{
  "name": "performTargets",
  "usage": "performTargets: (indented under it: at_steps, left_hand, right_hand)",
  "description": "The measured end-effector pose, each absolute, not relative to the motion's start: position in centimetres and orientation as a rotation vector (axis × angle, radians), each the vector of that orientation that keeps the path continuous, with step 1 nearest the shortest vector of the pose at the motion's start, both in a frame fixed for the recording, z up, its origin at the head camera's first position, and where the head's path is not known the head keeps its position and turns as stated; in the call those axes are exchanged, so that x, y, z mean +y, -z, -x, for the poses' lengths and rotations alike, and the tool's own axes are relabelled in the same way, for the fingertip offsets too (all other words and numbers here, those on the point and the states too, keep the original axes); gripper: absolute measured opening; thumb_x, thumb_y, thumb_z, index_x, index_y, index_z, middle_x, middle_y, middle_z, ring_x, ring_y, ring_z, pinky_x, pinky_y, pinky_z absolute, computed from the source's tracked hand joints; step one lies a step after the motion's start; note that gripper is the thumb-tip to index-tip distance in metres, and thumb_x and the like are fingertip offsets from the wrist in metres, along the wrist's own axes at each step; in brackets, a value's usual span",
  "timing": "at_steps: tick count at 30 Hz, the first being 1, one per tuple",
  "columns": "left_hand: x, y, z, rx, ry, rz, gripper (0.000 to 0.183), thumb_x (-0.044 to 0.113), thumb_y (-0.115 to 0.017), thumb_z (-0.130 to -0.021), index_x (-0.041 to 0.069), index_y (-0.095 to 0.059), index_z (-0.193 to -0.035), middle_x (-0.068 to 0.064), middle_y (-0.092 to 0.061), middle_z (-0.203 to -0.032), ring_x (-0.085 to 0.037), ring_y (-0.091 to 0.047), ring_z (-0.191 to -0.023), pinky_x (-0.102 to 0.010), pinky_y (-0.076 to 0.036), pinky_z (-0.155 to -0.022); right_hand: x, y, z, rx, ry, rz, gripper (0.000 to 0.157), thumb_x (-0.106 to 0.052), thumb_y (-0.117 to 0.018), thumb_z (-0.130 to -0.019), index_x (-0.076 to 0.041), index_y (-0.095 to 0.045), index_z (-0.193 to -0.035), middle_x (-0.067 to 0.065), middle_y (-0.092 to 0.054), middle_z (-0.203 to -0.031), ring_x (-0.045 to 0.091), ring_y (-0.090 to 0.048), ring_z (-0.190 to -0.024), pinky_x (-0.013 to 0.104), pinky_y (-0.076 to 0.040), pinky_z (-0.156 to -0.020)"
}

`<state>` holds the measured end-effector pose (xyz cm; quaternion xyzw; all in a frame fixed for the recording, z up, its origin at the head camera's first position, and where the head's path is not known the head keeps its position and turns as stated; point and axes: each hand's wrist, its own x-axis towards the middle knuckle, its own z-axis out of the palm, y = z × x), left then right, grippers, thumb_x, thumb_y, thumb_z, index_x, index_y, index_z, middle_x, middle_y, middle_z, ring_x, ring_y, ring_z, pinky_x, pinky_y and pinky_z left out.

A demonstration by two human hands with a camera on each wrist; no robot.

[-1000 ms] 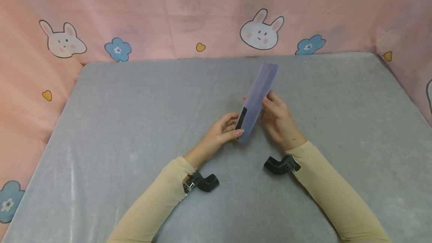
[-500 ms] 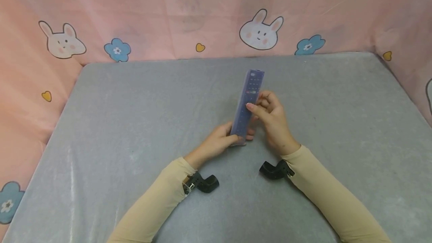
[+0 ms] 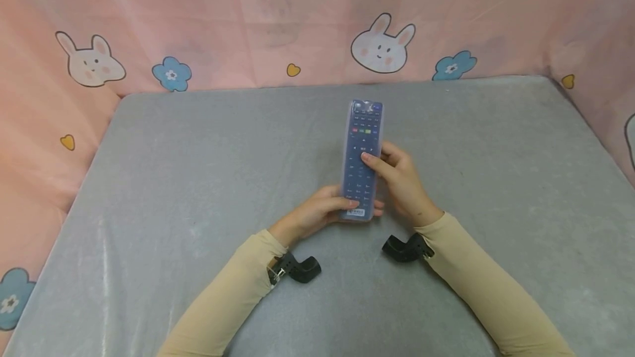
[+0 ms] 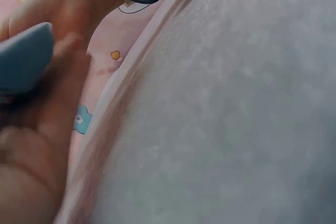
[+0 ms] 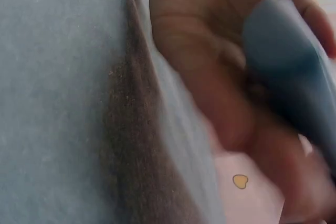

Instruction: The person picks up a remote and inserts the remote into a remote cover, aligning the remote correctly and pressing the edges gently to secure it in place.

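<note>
A dark blue remote control [image 3: 359,175] in a clear sleeve is held up over the table, its button face toward the head camera. My left hand [image 3: 317,209] grips its lower end, thumb across the front and fingertips showing past the right edge. On the right edge my right hand [image 3: 404,180] holds it about halfway up, thumb on the middle buttons and the other fingers mostly hidden behind. The left wrist view catches one end of the remote control [image 4: 26,59] beside the hands. In the right wrist view the remote control [image 5: 289,51] is blurred against the fingers.
A grey cloth-covered table [image 3: 208,158] lies under both hands. Behind it and at the sides hangs a pink curtain [image 3: 223,26] printed with rabbits, flowers and hearts. Black wrist cameras [image 3: 303,270] stick out from both beige sleeves [image 3: 228,291].
The remote control has turned from its edge and back to show its button face, and stands more upright. My right thumb has come round onto its front.
</note>
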<state>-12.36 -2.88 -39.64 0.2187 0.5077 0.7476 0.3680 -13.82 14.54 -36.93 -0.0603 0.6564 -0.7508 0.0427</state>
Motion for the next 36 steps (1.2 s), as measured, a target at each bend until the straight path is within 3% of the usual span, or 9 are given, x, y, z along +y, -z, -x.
performTargets:
  at_steps: [2, 5, 8, 10, 17, 22, 32, 36]
  left_hand:
    - [-2.9, 39.6, 12.5, 1.438, -1.878, -0.497, 0.045, 0.005, -0.043, -0.097, -0.014, -0.035, -0.136, -0.035, -0.05, -0.126, -0.038, -0.057, -0.111, -0.039, -0.048, -0.093]
    - [-2.8, 39.5, 12.7, 1.654, -1.799, -0.409, 0.036, 0.012, -0.048, -0.098, -0.013, -0.048, -0.123, -0.028, -0.063, -0.104, -0.024, -0.067, -0.085, -0.036, -0.056, -0.076]
    - [-2.9, 39.3, 12.7, 1.803, -1.72, -0.397, 0.027, 0.015, -0.051, -0.098, -0.01, -0.055, -0.102, -0.017, -0.065, -0.074, -0.015, -0.064, -0.059, -0.036, -0.057, -0.06]
    - [-3.0, 39.3, 12.7, 1.867, -1.678, -0.423, 0.025, 0.016, -0.052, -0.097, -0.007, -0.055, -0.091, -0.009, -0.06, -0.064, -0.012, -0.059, -0.051, -0.035, -0.055, -0.053]
    - [-3.3, 39.4, 12.8, 2.03, -1.589, -0.483, 0.031, 0.021, -0.055, -0.097, 0.0, -0.054, -0.074, -0.001, -0.054, -0.052, -0.01, -0.052, -0.041, -0.029, -0.049, -0.041]
    - [-3.4, 39.5, 12.8, 2.162, -1.507, -0.538, 0.038, 0.026, -0.056, -0.096, 0.003, -0.053, -0.066, 0.001, -0.049, -0.045, -0.01, -0.049, -0.038, -0.026, -0.044, -0.038]
    - [-3.5, 39.6, 12.8, 2.265, -1.494, -0.657, 0.03, 0.02, -0.059, -0.094, 0.0, -0.06, -0.071, 0.004, -0.047, -0.044, -0.006, -0.044, -0.037, -0.023, -0.039, -0.037]
    - [-3.5, 39.5, 12.8, 2.249, -1.54, -0.691, 0.027, 0.016, -0.059, -0.094, -0.001, -0.063, -0.073, 0.004, -0.046, -0.044, -0.007, -0.043, -0.037, -0.022, -0.037, -0.037]
  right_hand:
    - [14.7, 36.9, 14.0, 2.026, 2.332, 0.147, 0.026, -0.003, -0.054, -0.093, 0.002, -0.057, -0.118, -0.002, -0.068, -0.09, 0.01, -0.064, -0.077, 0.024, -0.053, -0.068]
    - [14.9, 36.9, 14.2, 2.059, 2.379, 0.084, 0.027, -0.006, -0.056, -0.093, 0.002, -0.056, -0.119, -0.003, -0.068, -0.091, 0.009, -0.064, -0.078, 0.023, -0.053, -0.069]
    - [15.0, 36.9, 14.4, 2.06, 2.421, 0.038, 0.027, -0.006, -0.056, -0.093, 0.003, -0.056, -0.119, -0.003, -0.069, -0.091, 0.008, -0.065, -0.078, 0.022, -0.053, -0.069]
    - [15.1, 36.9, 14.5, 2.044, 2.442, 0.022, 0.025, -0.005, -0.056, -0.093, 0.002, -0.057, -0.116, -0.003, -0.069, -0.09, 0.008, -0.065, -0.077, 0.022, -0.053, -0.069]
    - [15.1, 37.1, 14.6, 2.009, 2.49, 0.008, 0.017, -0.003, -0.057, -0.093, -0.003, -0.06, -0.11, -0.003, -0.069, -0.09, 0.008, -0.065, -0.077, 0.022, -0.054, -0.068]
    - [15.1, 37.1, 14.7, 2.05, 2.473, -0.004, 0.02, -0.003, -0.057, -0.092, 0.0, -0.059, -0.112, -0.003, -0.069, -0.089, 0.008, -0.065, -0.077, 0.022, -0.054, -0.069]
    - [15.0, 37.4, 14.8, 2.096, 2.397, -0.05, 0.027, -0.004, -0.056, -0.093, 0.009, -0.053, -0.117, -0.008, -0.068, -0.087, 0.006, -0.064, -0.079, 0.021, -0.052, -0.072]
    - [15.2, 37.6, 14.9, 2.044, 2.422, -0.076, 0.021, -0.004, -0.055, -0.094, 0.005, -0.055, -0.113, -0.008, -0.069, -0.085, 0.006, -0.065, -0.075, 0.021, -0.052, -0.07]
